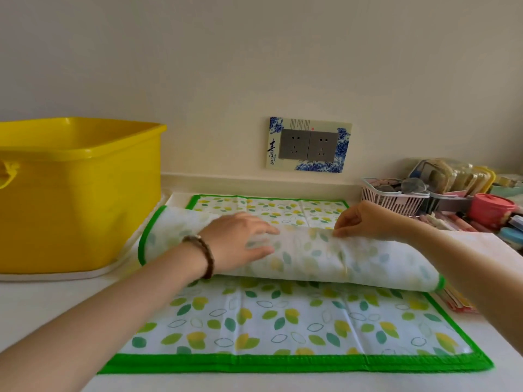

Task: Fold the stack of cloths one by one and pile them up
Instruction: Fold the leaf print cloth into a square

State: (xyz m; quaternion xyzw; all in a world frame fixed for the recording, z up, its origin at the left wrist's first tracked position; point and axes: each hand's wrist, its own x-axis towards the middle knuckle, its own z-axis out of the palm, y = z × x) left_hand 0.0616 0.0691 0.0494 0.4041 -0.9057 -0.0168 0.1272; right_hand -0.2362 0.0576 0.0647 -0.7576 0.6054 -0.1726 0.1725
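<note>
A white cloth with a green and yellow leaf print and a green border [283, 321] lies spread on the white counter. On top of it lies a second cloth of the same print [325, 258], doubled over with its pale back side up and bulging. My left hand [240, 241] rests flat on that upper cloth, fingers straight. My right hand [365, 219] pinches its upper edge near the middle. A bead bracelet sits on my left wrist.
A big yellow plastic tub [79, 193] stands at the left on a white mat. A double wall socket [308, 145] is on the wall behind. At the right are a pink basket [393, 199], a red lidded container [489, 210] and several small items.
</note>
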